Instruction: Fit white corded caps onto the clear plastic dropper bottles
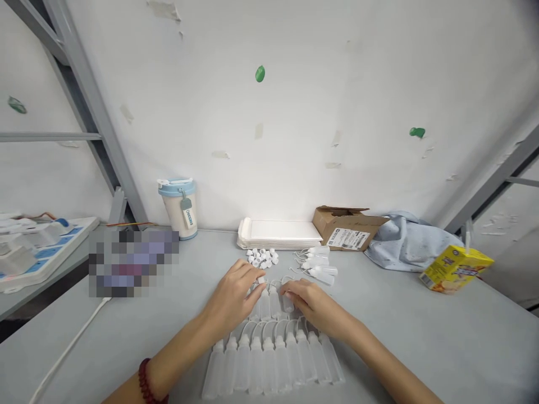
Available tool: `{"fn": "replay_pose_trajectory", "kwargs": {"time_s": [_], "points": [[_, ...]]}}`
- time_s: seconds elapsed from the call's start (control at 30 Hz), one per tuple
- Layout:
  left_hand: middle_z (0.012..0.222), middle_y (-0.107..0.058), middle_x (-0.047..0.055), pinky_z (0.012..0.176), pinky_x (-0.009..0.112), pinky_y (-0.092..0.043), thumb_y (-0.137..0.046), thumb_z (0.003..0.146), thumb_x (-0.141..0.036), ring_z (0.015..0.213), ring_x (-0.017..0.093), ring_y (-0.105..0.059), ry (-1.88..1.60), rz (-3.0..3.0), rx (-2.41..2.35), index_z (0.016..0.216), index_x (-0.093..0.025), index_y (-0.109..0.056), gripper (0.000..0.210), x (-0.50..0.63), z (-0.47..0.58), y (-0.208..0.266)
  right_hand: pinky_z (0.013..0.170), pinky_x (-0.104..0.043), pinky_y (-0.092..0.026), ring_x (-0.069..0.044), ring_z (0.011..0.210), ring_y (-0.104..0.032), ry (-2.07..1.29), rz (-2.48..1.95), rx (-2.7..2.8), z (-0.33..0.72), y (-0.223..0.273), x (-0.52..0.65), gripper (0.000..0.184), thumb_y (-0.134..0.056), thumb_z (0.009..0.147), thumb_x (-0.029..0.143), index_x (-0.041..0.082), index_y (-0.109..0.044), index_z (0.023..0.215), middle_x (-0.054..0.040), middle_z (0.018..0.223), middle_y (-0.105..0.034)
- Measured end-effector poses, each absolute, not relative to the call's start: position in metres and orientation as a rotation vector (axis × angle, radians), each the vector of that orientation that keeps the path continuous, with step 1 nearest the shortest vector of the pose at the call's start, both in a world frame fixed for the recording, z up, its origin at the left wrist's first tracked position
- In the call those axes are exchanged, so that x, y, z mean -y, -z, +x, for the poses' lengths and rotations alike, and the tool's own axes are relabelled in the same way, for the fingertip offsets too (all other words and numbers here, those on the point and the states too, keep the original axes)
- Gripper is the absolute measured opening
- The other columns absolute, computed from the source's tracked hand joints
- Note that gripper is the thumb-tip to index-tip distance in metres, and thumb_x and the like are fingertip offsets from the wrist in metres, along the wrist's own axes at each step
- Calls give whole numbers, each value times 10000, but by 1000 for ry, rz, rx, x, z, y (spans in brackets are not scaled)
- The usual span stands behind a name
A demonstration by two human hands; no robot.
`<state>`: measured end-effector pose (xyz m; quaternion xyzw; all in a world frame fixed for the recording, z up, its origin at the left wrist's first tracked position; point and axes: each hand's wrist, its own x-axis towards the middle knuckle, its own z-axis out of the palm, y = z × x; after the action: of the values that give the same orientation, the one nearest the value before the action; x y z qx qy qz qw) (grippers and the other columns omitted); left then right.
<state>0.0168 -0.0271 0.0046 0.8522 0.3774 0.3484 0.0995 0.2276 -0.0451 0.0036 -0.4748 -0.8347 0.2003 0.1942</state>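
Small translucent squeeze bottles (268,367) with looped cords at their necks lie side by side in a row nearest me. Behind them is a second, shorter row of similar bottles (265,307). My left hand (233,289) hovers over that row's left part, thumb and forefinger closed on a small white cap (261,280). At the row's right end, the fingers of my right hand (309,303) are closed round one bottle (288,303), partly covering it. Just beyond my left hand sits a pile of white caps (261,258). More corded bottles (322,264) lie behind my right hand.
A stack of white flat packs (282,233) and an opened cardboard box (347,230) stand by the wall. Left are a lidded cup (180,210), a power strip (46,255) and a white cable (69,350). Right are a blue cloth (410,241) and a yellow drink carton (455,269).
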Motion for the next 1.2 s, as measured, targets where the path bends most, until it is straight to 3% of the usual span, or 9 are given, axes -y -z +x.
{"fn": "replay_pose_trajectory", "kwargs": {"time_s": [0.23,0.5,0.67,0.83,1.2], "points": [[852,-624,56,723,342,-458,-466,848,-164,864,206,-508,-1055,2516,-1100,967,-176,-585,170,28,18,-5,639,-288,-406,-180,711,-509,-363,-1340,2384,229,2,40,276,-328,926,278,224,-595,880,-32,698,-561],[859,-660,34,677,291,-468,-460,858,-286,871,195,-554,-959,2162,-1187,954,-211,-658,233,30,20,-12,736,-325,-426,-202,850,-508,-177,-1188,2278,229,0,43,162,-407,886,193,226,-534,980,-63,916,-578],[888,-672,33,736,305,-463,-513,815,-315,830,184,-580,-898,1921,-1135,982,-206,-668,252,29,20,-17,673,-280,-421,-165,764,-512,-399,-1062,2210,220,-4,51,166,-362,883,145,226,-500,931,-48,890,-557],[837,-650,37,757,300,-464,-629,727,-311,799,177,-585,-941,1703,-979,850,-156,-631,197,25,19,-17,637,-250,-393,-142,702,-484,-675,-1087,2116,213,-12,59,116,-393,876,165,218,-495,859,-7,792,-550],[816,-652,38,716,269,-428,-624,727,-269,770,170,-546,-915,1736,-970,817,-155,-664,150,30,21,-21,607,-239,-329,-125,664,-418,-907,-1116,2014,215,-19,63,130,-400,892,220,208,-486,795,15,748,-508]]}}
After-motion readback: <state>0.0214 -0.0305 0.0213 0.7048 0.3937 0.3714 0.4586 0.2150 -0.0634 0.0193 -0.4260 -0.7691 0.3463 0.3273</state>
